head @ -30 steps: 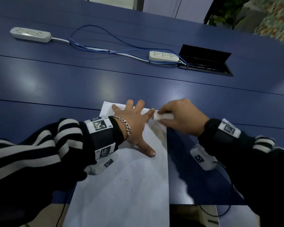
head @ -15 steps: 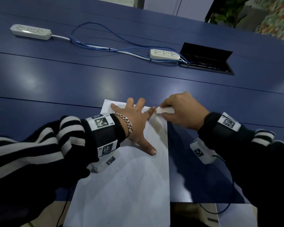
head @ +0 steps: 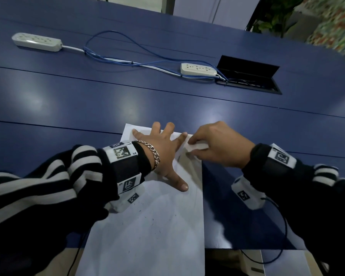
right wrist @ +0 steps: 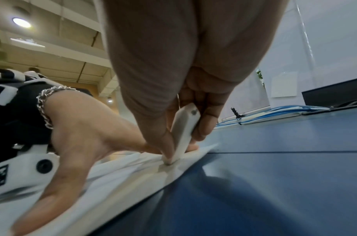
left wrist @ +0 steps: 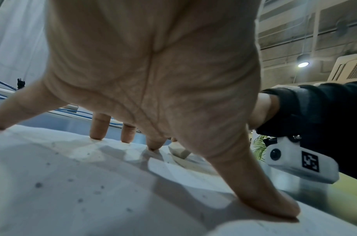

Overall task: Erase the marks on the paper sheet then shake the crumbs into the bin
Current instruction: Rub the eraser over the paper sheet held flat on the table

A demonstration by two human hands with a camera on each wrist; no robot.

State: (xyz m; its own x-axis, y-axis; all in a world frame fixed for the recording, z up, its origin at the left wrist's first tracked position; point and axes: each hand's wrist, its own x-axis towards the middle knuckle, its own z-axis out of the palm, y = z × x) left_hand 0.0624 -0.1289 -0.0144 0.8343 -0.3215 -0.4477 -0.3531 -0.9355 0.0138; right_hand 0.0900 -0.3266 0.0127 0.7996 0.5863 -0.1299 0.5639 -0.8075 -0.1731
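The right hand [head: 223, 148] pinches a white eraser [right wrist: 183, 134] between thumb and fingers, its lower corner pressed onto the paper sheet [head: 151, 236] near the sheet's far right corner. Just beside it, the left hand [head: 163, 154] lies spread, fingertips [left wrist: 96, 135] and thumb planted on the paper to pin it down; the index fingertip sits almost touching the eraser. The paper buckles slightly into shallow creases around the rubbing point, as the right wrist view shows. The sheet lies on a blue table [head: 88, 100], its near end hanging past the table's front edge toward the person. Small dark specks [left wrist: 38, 185], likely eraser crumbs, are scattered over the middle and near part of the sheet, which suggests that much of the surface has already been rubbed. A faint grey mark [head: 179, 156] shows between the two hands, so the erasing appears to be in its late stretch but not finished. The shake-out has not begun: the sheet lies flat and no bin is clearly in view. Farther off on the table lie two white power strips [head: 197, 69] joined by blue cables [head: 116, 58], beside an open cable hatch [head: 249, 76].
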